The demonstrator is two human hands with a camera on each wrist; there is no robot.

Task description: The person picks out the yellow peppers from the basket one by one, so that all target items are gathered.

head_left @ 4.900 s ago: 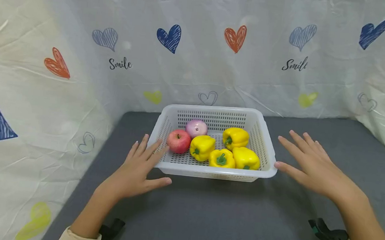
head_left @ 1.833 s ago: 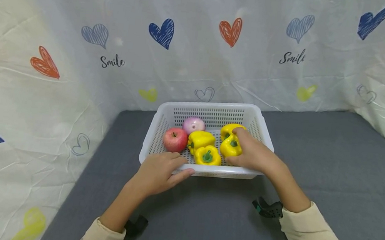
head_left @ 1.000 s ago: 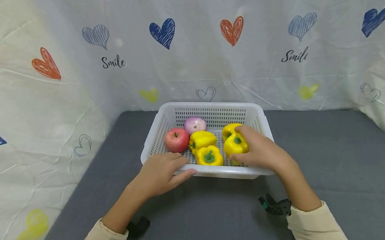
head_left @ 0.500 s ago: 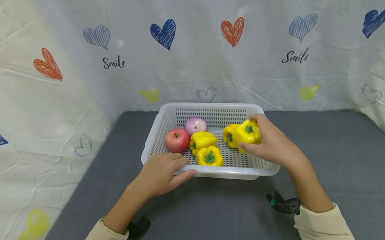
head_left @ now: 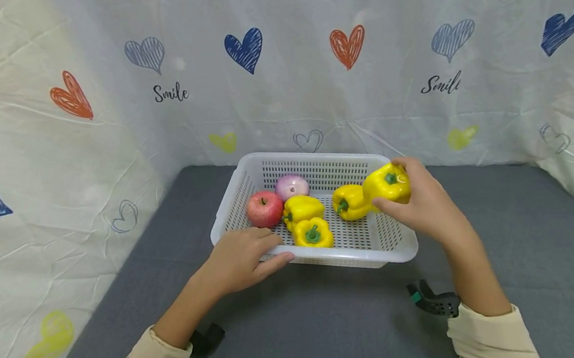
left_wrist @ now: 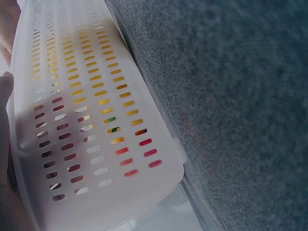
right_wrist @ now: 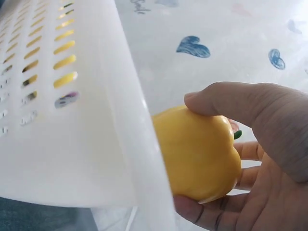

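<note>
On a dial centred on the basket (head_left: 352, 255) in the head view, with 12 toward the curtain (head_left: 284, 104), the right hand (head_left: 428, 207) is at 2 o'clock, thumb and fingers curved around 1 yellow pepper (head_left: 384, 184). That held pepper sits over the basket's corner there; how far it clears the rim I cannot tell. The left hand (head_left: 244, 260) is at 7 o'clock, fingers hooked over the near rim, thumb outside.

The main danger is a slip: the pepper's skin is glossy and round, so a loose pinch could let it drop onto the neighbouring pepper (head_left: 350, 202) at 3 o'clock, or outside onto the grey cloth (head_left: 304, 325). A low path could catch the rim and twist the basket, since only its near side is held. Too much weight from the left hand could tip that edge down, and the apple (head_left: 264, 209) at 9 o'clock and 2 peppers (head_left: 303, 210) around 7 might roll. The onion (head_left: 292, 187) at 10 looks less exposed.
</note>
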